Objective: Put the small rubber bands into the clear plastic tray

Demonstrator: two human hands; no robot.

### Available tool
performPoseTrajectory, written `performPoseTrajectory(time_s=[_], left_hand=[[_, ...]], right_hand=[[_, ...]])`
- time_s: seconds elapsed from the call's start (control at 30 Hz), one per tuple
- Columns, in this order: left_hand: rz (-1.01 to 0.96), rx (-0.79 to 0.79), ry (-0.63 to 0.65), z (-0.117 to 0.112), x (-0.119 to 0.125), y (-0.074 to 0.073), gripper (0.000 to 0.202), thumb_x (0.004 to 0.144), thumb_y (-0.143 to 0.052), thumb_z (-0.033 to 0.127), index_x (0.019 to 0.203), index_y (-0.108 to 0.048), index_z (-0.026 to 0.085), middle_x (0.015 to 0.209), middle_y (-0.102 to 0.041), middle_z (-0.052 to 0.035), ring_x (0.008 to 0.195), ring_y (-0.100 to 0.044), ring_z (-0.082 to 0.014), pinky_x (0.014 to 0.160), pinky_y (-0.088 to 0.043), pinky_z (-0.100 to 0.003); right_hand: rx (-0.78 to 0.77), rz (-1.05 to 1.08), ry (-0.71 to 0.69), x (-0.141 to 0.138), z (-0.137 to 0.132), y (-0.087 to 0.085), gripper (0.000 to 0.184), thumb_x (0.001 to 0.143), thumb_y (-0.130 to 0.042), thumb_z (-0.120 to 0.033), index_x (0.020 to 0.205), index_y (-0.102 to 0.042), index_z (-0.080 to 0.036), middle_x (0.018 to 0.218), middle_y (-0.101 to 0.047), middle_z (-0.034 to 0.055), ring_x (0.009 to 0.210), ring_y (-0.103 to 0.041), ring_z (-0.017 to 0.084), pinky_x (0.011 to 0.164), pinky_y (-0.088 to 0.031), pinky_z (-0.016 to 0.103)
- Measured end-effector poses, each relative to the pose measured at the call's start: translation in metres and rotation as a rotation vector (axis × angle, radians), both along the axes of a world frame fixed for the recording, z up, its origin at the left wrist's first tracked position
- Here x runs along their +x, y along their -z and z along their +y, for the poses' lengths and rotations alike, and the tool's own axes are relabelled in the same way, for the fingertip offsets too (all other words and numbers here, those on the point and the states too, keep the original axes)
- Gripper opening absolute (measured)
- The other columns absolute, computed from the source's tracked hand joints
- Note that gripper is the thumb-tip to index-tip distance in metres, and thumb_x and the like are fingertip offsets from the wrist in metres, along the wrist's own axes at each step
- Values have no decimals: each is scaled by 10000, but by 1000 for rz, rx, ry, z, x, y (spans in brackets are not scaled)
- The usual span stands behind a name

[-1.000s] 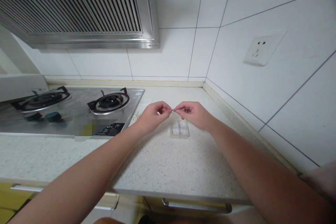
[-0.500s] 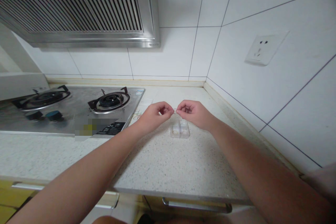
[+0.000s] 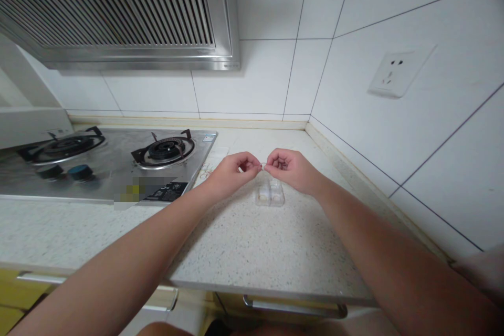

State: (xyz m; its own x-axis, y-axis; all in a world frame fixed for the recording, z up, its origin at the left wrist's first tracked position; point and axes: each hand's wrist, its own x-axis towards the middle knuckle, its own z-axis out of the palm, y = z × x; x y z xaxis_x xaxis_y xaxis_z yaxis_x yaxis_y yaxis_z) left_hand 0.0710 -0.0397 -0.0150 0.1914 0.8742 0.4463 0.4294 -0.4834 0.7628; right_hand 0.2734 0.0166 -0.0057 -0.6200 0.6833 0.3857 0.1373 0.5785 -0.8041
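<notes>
Above the counter, my left hand is closed in a pinch, thumb against forefinger, with a tiny reddish spot at the fingertips. Opposite it, my right hand pinches in the same way. A very small, thin, pale thing shows in the narrow gap between the two sets of fingertips; its kind is too small to tell. Just below the hands, a clear plastic case with compartments rests on the counter. Thin brownish loops, like rubber bands, lie left of my left hand, partly hidden by it.
A steel gas hob with two burners takes up the left side. The range hood hangs above it. Behind the loops lies a flat clear piece. The speckled counter meets a tiled wall with a socket at right.
Both hands keep their pinch in nearly the same place. The right fingertips have shifted very slightly, and a reddish spot now shows at the left fingertips.
</notes>
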Motion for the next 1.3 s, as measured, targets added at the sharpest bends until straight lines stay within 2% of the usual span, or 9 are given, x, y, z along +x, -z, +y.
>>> performPoseTrajectory(time_s=[0.5, 0.83, 1.03, 1.3], left_hand=[[-6, 6, -9, -3, 0, -4, 260, 863, -662, 402, 878, -663, 142, 737, -584, -7, 677, -495, -108, 617, -394, -228], [2, -7, -23, -1, 0, -2, 261, 885, -631, 400, 895, -683, 144, 778, -634, -27, 692, -521, -117, 621, -399, -233], [-7, -32, -19, -2, 1, -3, 248, 896, -608, 378, 927, -689, 145, 743, -615, -20, 647, -513, -111, 589, -398, -229], [14, -2, -39, -1, 0, -3, 237, 895, -599, 347, 957, -719, 153, 753, -646, -27, 666, -527, -118, 598, -407, -231]], right_hand=[[-2, -11, 11, 0, -1, 0, 196, 821, -678, -358, 816, -616, -172, 663, -546, -19, 602, -477, 101, 544, -368, 249], [-15, -23, 7, 0, 0, 1, 206, 824, -670, -370, 831, -652, -165, 658, -559, -14, 592, -475, 102, 547, -363, 254], [5, -23, 9, 0, 1, 1, 197, 834, -656, -365, 859, -670, -170, 657, -566, -11, 586, -471, 103, 541, -357, 256], [-7, -28, 12, 0, 0, 1, 208, 840, -645, -370, 868, -675, -166, 652, -567, -10, 582, -483, 105, 543, -368, 256]])
